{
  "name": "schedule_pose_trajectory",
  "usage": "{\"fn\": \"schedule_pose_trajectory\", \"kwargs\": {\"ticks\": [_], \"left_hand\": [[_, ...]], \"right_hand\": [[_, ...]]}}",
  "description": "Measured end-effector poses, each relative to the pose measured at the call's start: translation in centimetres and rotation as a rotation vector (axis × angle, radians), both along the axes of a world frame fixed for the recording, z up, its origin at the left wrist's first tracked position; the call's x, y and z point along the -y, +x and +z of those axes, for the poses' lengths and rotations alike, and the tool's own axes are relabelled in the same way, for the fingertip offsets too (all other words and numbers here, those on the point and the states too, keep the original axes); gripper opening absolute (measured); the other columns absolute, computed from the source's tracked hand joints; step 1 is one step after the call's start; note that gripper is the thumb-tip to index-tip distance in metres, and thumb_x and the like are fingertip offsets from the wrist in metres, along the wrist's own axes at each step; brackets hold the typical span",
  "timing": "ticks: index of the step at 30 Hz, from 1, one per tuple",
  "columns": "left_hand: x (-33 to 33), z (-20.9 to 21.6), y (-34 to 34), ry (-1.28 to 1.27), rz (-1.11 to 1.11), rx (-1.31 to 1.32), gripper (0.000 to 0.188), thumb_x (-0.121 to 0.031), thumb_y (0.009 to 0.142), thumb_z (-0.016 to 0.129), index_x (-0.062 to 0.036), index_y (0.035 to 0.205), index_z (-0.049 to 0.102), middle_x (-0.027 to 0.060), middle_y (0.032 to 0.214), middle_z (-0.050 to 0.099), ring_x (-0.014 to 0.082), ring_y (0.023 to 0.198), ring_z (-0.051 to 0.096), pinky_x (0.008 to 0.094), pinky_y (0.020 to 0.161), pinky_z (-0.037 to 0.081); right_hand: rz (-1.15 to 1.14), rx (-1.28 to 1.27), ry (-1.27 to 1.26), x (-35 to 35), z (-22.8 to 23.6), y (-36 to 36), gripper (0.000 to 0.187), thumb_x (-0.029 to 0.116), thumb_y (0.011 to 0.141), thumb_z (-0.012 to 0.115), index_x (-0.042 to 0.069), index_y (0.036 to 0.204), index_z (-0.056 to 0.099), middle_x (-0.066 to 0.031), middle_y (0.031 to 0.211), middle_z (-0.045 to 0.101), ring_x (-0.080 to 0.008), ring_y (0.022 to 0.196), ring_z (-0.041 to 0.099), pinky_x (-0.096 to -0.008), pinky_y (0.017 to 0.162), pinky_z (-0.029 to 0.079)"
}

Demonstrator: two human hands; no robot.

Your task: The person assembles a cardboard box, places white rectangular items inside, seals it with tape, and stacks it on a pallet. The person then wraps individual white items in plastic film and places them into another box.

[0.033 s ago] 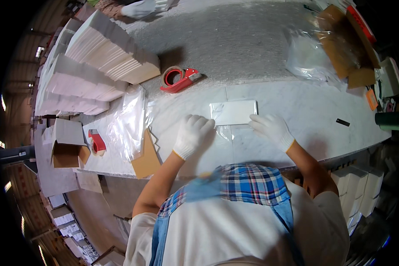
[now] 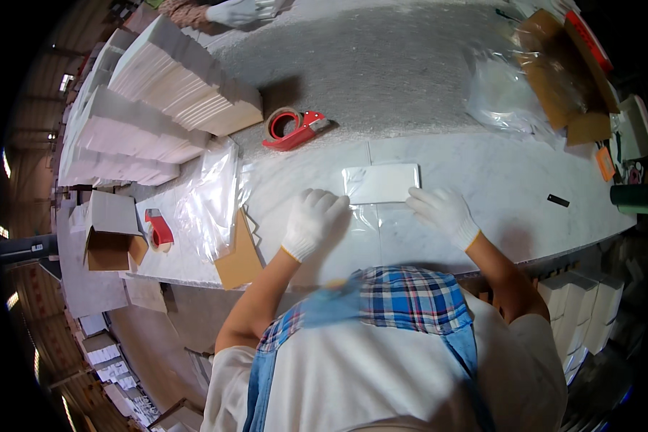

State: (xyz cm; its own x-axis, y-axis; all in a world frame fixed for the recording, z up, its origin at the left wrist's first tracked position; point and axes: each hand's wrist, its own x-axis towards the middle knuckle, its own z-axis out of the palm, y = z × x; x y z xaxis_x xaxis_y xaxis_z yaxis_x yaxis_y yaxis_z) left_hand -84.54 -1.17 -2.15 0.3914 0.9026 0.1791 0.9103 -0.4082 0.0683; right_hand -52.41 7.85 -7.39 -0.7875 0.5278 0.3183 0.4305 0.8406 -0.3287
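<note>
At the near edge of the worktop [image 2: 504,169], midway between two white-gloved hands, I find a flat white rectangular packet [image 2: 383,185] lying with its long side across my view. Clear film shows on its surface and along its near side.

I record the left grip [image 2: 312,221] with fingers curled close together, fingertips at the packet's near left corner. The right grip [image 2: 444,216] has its fingers extended, tips at the near right corner. Whether either is clamped on the packet or merely resting against it, I cannot tell.

Beyond the packet, to the left, I note a red tape dispenser [image 2: 306,135] carrying a roll of tape, and past it tall stacks of white slabs [image 2: 191,83]. Nearer on the left lie clear plastic sheets [image 2: 210,198], partly over a brown cardboard piece [image 2: 239,253], with a second red dispenser [image 2: 161,227] beside an open carton [image 2: 113,212].

To the right I log a small black strip [image 2: 558,201] and, farther right, a dark green cylinder [image 2: 632,194].
</note>
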Motion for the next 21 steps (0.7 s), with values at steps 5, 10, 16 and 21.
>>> {"fn": "schedule_pose_trajectory", "kwargs": {"ticks": [5, 10, 16, 21], "left_hand": [[-3.0, 5.7, -2.6, 0.451, 0.078, 0.036, 0.018, -0.009, 0.075, 0.074, -0.0116, 0.092, 0.068, 0.0060, 0.087, 0.064, 0.0294, 0.088, 0.063, 0.0435, 0.080, 0.051], [-11.3, 21.1, -13.1, 0.903, 0.310, -0.103, 0.057, -0.013, 0.073, 0.081, -0.0093, 0.129, 0.066, 0.0158, 0.119, 0.067, 0.0386, 0.113, 0.062, 0.0494, 0.096, 0.049], [-20.0, 31.9, -28.0, 0.231, 0.462, -0.311, 0.112, -0.040, 0.062, 0.090, -0.0127, 0.158, 0.040, 0.0224, 0.158, 0.044, 0.0457, 0.148, 0.035, 0.0522, 0.116, 0.038], [-23.1, 33.6, -30.5, -0.288, 0.467, -0.180, 0.105, -0.033, 0.061, 0.088, -0.0115, 0.154, 0.044, 0.0206, 0.146, 0.056, 0.0381, 0.136, 0.051, 0.0418, 0.111, 0.043]], "right_hand": [[-0.073, 0.053, 0.025, 1.4, -1.8, 0.7, 0.030, 0.018, 0.086, 0.068, 0.014, 0.116, 0.072, -0.0061, 0.127, 0.068, -0.0253, 0.086, 0.067, -0.0404, 0.074, 0.053], [-0.018, -0.012, 0.137, 1.6, -0.4, 0.6, 0.035, 0.019, 0.086, 0.065, 0.013, 0.120, 0.073, -0.0103, 0.127, 0.069, -0.0280, 0.087, 0.066, -0.0440, 0.074, 0.051], [-0.022, 0.003, 0.059, 1.5, 1.8, -0.3, 0.033, 0.018, 0.084, 0.066, 0.011, 0.115, 0.072, -0.0101, 0.122, 0.070, -0.0273, 0.085, 0.065, -0.0426, 0.074, 0.050], [-0.037, -0.074, 0.110, 1.6, 2.4, -0.5, 0.031, 0.018, 0.083, 0.067, 0.012, 0.113, 0.073, -0.0087, 0.120, 0.071, -0.0257, 0.085, 0.066, -0.0417, 0.074, 0.050]]}}
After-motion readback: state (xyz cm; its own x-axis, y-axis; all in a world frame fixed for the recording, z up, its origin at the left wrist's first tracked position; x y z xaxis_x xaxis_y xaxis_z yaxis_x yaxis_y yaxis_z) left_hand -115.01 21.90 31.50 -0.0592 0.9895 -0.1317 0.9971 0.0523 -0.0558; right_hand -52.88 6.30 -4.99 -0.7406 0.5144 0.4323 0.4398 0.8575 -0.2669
